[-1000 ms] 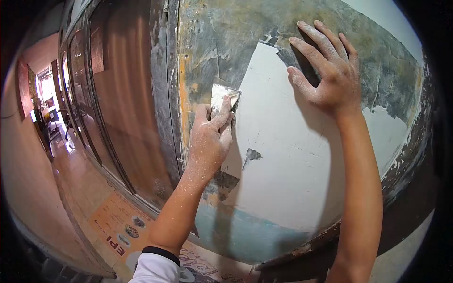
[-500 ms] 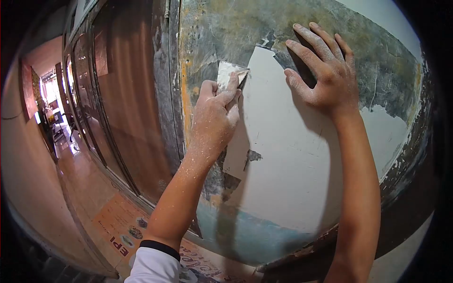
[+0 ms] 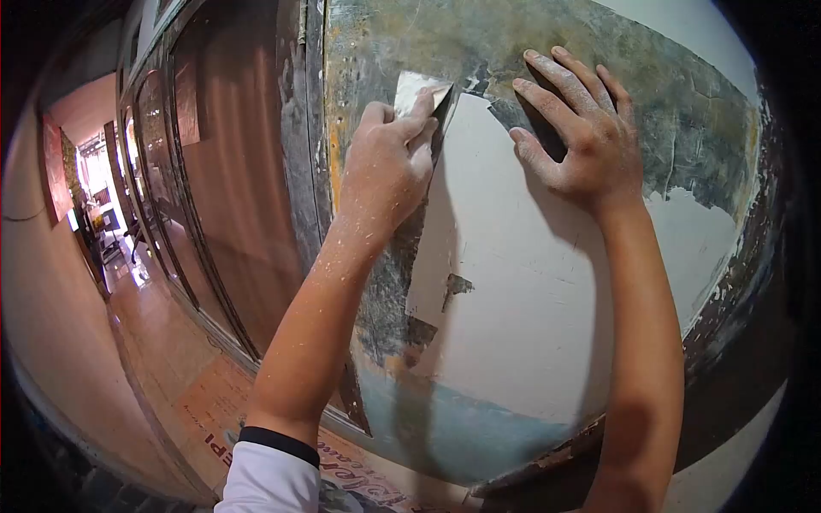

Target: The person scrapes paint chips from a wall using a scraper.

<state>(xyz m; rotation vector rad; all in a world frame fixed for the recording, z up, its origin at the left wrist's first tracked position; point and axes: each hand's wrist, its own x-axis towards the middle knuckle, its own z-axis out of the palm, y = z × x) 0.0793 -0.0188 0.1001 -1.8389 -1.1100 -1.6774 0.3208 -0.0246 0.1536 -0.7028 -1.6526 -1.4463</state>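
Right now the work in hand looks like a spreading or scraping pass over a worn, mottled panel (image 3: pixel 402 38). The left hand (image 3: pixel 385 162), in the upper middle of the frame, is closed around a flat metal spreader blade (image 3: pixel 413 90), with a finger laid along its face. The blade sits at the upper left edge of a broad white filler patch (image 3: pixel 522 231), and whitish residue shows on its surface. Well apart from it, the right hand (image 3: pixel 590 145) holds no tool; it rests spread against the panel at upper right, apparently as a brace. Both hands are dusted with white powder.

A further stroke would, in my judgement, call for steady pressure through that finger and an even blade angle, so the filler edge thins out without a ridge. A dark gap (image 3: pixel 459 284) in the patch, just below the centre of the frame, looks bare of filler.

As for writing, a printed banner (image 3: pixel 205 402) lies on the floor (image 3: pixel 158 342) at lower left. Capitals reading "EPI" can be made out beside the white sleeve (image 3: pixel 269 479); the reddish script to the right is too distorted to read surely, and no brand or label is legible on the blade
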